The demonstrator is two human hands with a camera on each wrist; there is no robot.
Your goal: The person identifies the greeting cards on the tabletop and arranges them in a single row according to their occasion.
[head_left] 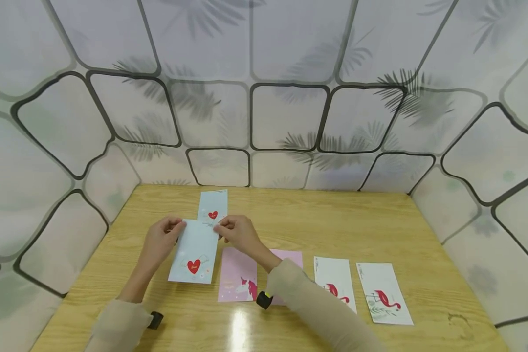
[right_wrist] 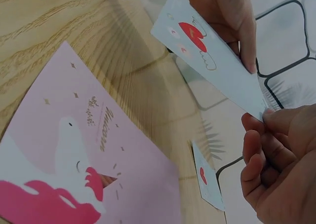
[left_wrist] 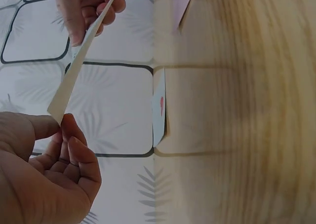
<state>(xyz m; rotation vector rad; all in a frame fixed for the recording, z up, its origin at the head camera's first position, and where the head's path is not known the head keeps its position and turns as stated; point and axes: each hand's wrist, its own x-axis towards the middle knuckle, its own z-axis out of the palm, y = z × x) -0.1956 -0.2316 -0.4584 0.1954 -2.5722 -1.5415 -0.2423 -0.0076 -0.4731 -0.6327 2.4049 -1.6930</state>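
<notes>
A light blue card (head_left: 195,249) with a red winged heart is held up by its top corners. My left hand (head_left: 161,240) pinches the upper left corner between thumb and fingers. The upper right corner is pinched by my right hand (head_left: 241,235). In the left wrist view the card (left_wrist: 74,83) appears nearly edge-on, above the table. Behind it, a second light blue heart card (head_left: 213,205) lies on the table, its lower part covered by the held card in the head view. Below my right wrist is a pink unicorn card (head_left: 239,274).
Another pink card (head_left: 288,256) lies partly hidden under the right forearm. Farther right on the wooden table (head_left: 334,220) are two white flamingo cards (head_left: 334,274), one partly covered by the sleeve. A patterned curtain (head_left: 286,117) surrounds the table at the back and sides.
</notes>
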